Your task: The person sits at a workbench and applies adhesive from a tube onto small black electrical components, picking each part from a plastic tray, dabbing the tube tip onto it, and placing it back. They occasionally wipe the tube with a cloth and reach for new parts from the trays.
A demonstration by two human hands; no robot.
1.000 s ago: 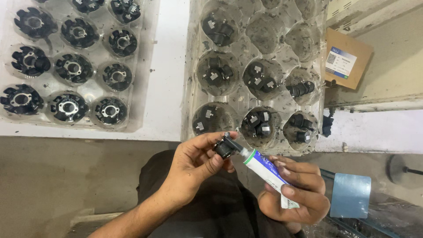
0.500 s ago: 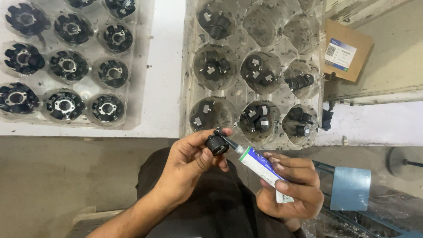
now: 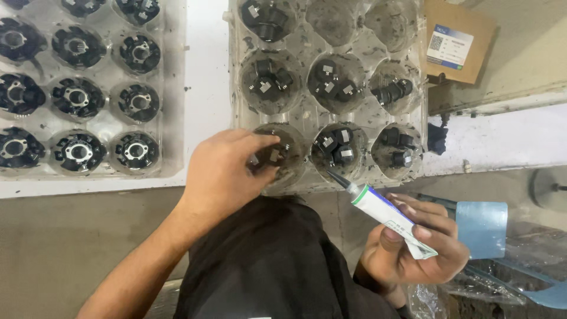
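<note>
A small black part point(image 3: 273, 156) is pinched by the left hand point(image 3: 227, 171) in the lower-left cup of the clear tray point(image 3: 307, 115) at frame centre; the part could be knocked or dropped against the cup rim. A white glue tube point(image 3: 387, 215) is gripped closed by the right hand point(image 3: 413, 248) at lower right, its nozzle near the tray edge, where smearing is possible. Open room is left along the white strip between trays.
</note>
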